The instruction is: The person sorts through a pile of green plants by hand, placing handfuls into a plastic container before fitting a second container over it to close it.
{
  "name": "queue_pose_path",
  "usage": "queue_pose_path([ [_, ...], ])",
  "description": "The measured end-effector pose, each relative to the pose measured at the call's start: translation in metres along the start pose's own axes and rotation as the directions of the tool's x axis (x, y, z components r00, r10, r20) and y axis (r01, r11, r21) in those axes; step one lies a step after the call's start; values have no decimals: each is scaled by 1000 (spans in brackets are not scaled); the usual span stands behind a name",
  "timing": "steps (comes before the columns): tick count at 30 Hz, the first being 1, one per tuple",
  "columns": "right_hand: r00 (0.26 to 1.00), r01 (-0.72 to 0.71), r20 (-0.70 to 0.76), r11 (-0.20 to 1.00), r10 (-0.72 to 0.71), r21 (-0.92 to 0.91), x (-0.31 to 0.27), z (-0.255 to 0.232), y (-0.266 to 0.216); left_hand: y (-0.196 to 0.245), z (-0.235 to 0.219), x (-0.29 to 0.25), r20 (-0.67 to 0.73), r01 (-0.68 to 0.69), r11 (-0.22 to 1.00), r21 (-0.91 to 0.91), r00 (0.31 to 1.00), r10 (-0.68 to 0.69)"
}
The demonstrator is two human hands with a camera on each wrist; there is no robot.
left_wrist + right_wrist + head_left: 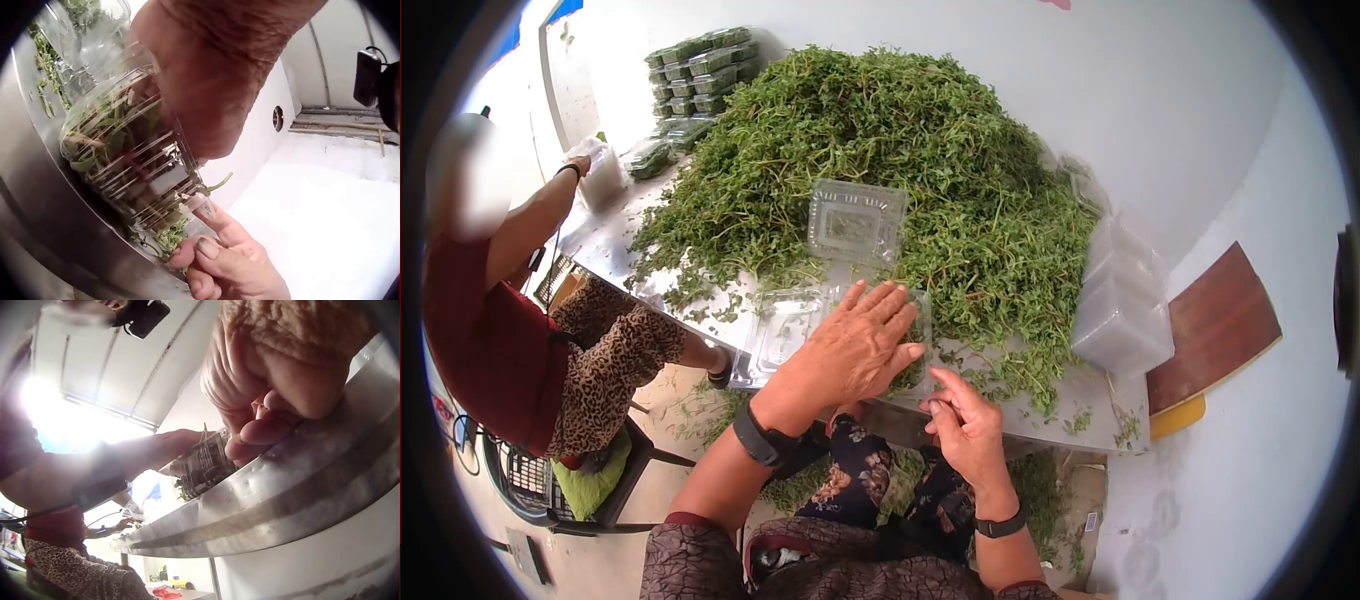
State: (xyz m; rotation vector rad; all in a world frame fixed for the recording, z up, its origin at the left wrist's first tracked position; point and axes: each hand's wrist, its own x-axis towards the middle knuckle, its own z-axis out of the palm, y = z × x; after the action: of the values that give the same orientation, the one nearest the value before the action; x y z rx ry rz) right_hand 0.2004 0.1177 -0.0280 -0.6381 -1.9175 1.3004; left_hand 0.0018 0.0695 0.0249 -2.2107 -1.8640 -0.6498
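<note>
Left hand [860, 345] over a clear box [125, 165] of greens.
Right hand [968, 425] at its corner, index extended, others bent, pinch unclear; left fingers straight, released; box at table [1040, 425] edge; leafy heap [860, 150] beyond.

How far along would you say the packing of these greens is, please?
It seems under way but far from finished. The stacked boxes of greens look done. In hand is a box with greens inside: the left hand lies over it, the right hand by its corner. Left are the large pile and, apparently, the empty boxes.
</note>
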Motion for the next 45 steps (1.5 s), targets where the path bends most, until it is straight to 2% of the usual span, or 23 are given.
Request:
queue_pose_path([
  [1, 1000, 8, 5, 1000, -8, -3, 0, 0, 0, 1, -1, -2, -66, -3, 1000, 8, 998, 4],
  [2, 1000, 19, 11, 1000, -18, -6, 1, 0, -1, 3, -8, -3, 44, 44, 999, 5, 998, -45],
  [9, 999, 27, -35, 998, -29, -55, 1, 1, 0, 7, -5, -9, 72, 75, 997, -17, 995, -74],
  [17, 1000, 9, -23, 999, -10, -50, 2, 3, -3, 4, -2, -7, 26, 103, 992, -74, 995, -101],
  [19, 1000, 11, -23, 998, -12, -59, 3, 3, -3, 5, 3, -10, -78, 71, 996, -54, 994, -75],
  [20, 1000, -9, -16, 999, 8, -49, 3, 2, -4, 7, 2, -12, -79, 69, 996, -57, 994, -73],
  [22, 999, -30, -14, 999, 29, -42, 1, 1, -5, 10, -2, -14, -211, 29, 999, 29, 977, -22],
  [23, 999, -31, -10, 1000, 30, -7, 1, 0, -5, 14, -6, -15, -214, 28, 999, 28, 977, -21],
  [26, 998, -61, -23, 997, 62, 54, -3, -2, -11, 26, -26, -28, -285, -25, 1000, -6, 958, 22],
  [28, 994, -94, -44, 992, 98, 83, -2, -9, -20, 35, -30, -42, -266, -156, 975, -157, 957, 111],
  [29, 996, -49, -76, 998, 51, 31, -1, -15, -26, 40, -31, -49, -272, -153, 975, -159, 957, 106],
  [31, 996, -5, -93, 1000, 3, -23, 6, -27, -31, 48, -31, -65, -160, -287, 908, -305, 955, 248],
  [32, 992, 11, -124, 996, -22, -90, 11, -34, -32, 51, -26, -72, -164, -279, 911, -303, 957, 239],
  [33, 987, 28, -152, 987, -52, -157, 17, -40, -34, 53, -18, -76, -106, -290, 873, -392, 957, 270],
  [34, 987, 16, -153, 980, -47, -196, 23, -44, -37, 55, -9, -81, -52, -292, 828, -479, 951, 305],
  [35, 989, 23, -140, 980, -51, -200, 30, -49, -38, 55, 1, -86, -60, -286, 832, -475, 954, 294],
  [37, 991, 72, -70, 899, -113, -433, 44, -55, -39, 53, 25, -95, -8, -216, 835, -505, 969, 246],
  [39, 994, 75, -30, 881, -101, -466, 57, -53, -46, 49, 48, -103, -29, -172, 805, -568, 982, 189],
  [41, 996, 83, 24, 787, -86, -611, 70, -51, -48, 41, 72, -111, 43, -45, 763, -645, 995, 95],
  [42, 998, 46, 57, 777, -14, -628, 75, -48, -55, 38, 85, -116, 41, -35, 763, -646, 996, 80],
  [43, 997, 54, 71, 777, -12, -628, 81, -47, -53, 35, 96, -120, 119, 29, 757, -652, 991, 65],
  [44, 994, 65, 111, 720, 16, -691, 87, -47, -49, 33, 105, -125, 197, 92, 751, -654, 979, 52],
  [45, 988, 80, 147, 660, 47, -747, 93, -46, -45, 32, 109, -127, 197, 101, 749, -655, 980, 40],
])
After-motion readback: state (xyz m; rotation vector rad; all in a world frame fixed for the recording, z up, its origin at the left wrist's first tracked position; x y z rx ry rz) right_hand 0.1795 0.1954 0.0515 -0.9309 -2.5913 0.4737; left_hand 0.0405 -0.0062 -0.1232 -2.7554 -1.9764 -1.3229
